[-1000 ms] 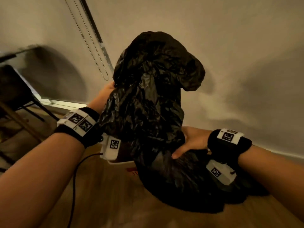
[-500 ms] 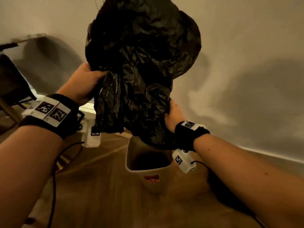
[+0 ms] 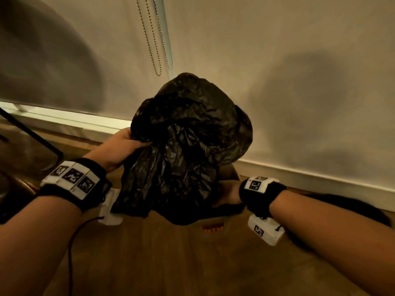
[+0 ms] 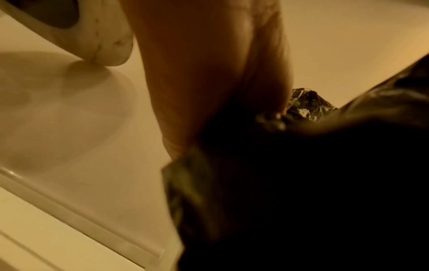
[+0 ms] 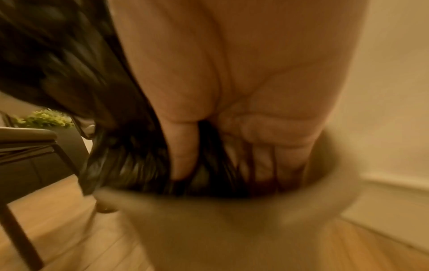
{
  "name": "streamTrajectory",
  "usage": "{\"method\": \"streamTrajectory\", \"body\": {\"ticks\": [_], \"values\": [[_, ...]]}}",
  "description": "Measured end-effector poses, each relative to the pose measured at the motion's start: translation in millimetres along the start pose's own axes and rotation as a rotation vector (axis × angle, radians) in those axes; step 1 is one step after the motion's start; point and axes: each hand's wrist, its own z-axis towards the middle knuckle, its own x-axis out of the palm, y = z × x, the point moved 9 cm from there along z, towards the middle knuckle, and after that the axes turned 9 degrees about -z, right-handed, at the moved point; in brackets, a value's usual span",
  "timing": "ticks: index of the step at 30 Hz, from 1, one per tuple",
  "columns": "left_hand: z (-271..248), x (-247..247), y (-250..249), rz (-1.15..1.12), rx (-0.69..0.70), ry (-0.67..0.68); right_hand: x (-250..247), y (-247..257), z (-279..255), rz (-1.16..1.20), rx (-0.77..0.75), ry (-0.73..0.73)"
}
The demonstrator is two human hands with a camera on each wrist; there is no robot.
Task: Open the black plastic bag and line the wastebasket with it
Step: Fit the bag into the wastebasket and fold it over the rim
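Lowered since half a second ago, the crumpled black plastic bag (image 3: 188, 146) now sits over the beige plastic wastebasket (image 3: 232, 173), hiding its mouth. In the head view, the left hand (image 3: 121, 146) clutches film at 9 o'clock; the right hand (image 3: 229, 192) holds at 4 o'clock. The left wrist view shows only blurred film. The right wrist view shows fingers (image 5: 183, 146) pinching film inside the rim. The bag is billowed, entering; cuffing the rim remains.

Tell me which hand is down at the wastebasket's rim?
The right hand, gripping the black plastic bag at the wastebasket rim; the left hand grips it higher.
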Motion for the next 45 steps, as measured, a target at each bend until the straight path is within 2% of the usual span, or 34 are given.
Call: {"method": "streamTrajectory", "body": {"ticks": [2,4,6,8,10,11,13,14,15,16,18,19,21,24,26,28,30,32,35,36,38,40,41,43,44,45], "values": [[4,4,6,-0.046,0.007,-0.020,-28,-13,-12,0.215,0.054,-0.200],[8,13,9,-0.070,0.014,-0.002,-54,-14,-32,0.552,0.040,-0.384],[9,21,14,-0.093,0.002,0.003,-59,1,-38,0.696,0.017,-0.367],[12,25,20,-0.091,-0.003,-0.018,-49,13,-30,0.709,0.044,-0.288],[16,29,29,-0.074,-0.015,-0.024,-46,2,-20,0.843,0.087,-0.265],[17,30,34,-0.073,-0.024,-0.027,-55,-12,-20,0.904,0.129,-0.312],[21,35,40,-0.108,-0.042,-0.032,-82,-47,-30,0.997,0.217,-0.497],[22,39,41,-0.130,-0.047,-0.034,-91,-56,-36,1.066,0.202,-0.552],[24,44,43,-0.138,-0.054,-0.041,-92,-57,-41,1.038,0.182,-0.543],[25,48,43,-0.104,-0.064,-0.049,-85,-50,-43,0.912,0.161,-0.454],[25,58,46,0.091,-0.105,-0.031,-45,-29,-43,0.669,0.118,-0.139],[25,62,51,0.208,-0.147,-0.003,-27,-26,-46,0.615,0.132,-0.027],[23,68,58,0.343,-0.196,0.032,-24,-34,-56,0.630,0.185,-0.050],[19,61,53,0.330,-0.161,-0.022,-65,-58,-79,0.802,0.239,-0.340],[18,63,49,0.314,-0.113,-0.033,-90,-55,-93,1.083,0.154,-0.514],[16,74,48,0.341,-0.066,-0.013,-93,-33,-87,1.231,0.031,-0.446],[13,89,53,0.366,-0.058,0.007,-73,-3,-67,1.314,-0.052,-0.260],[10,109,70,0.420,-0.101,0.073,-38,-1,-43,1.390,0.058,-0.132],[1,128,102,0.485,-0.205,0.181,-15,-18,-33,1.294,0.215,-0.030],[-1,127,106,0.411,-0.230,0.170,-20,-21,-38,1.244,0.227,-0.028],[-4,125,102,0.205,-0.245,0.146,-46,-29,-46,1.146,0.191,-0.152],[-8,132,92,0.037,-0.260,0.203,-71,-23,-57,1.147,0.088,-0.258],[-10,136,86,-0.019,-0.266,0.238,-76,-12,-61,1.145,0.012,-0.230],[-12,143,78,-0.089,-0.261,0.299,-69,14,-67,1.196,-0.087,-0.077],[-12,145,77,-0.116,-0.260,0.310,-63,15,-66,1.187,-0.076,-0.051],[-14,144,76,-0.139,-0.259,0.306,-61,10,-65,1.147,-0.063,-0.083]]}}
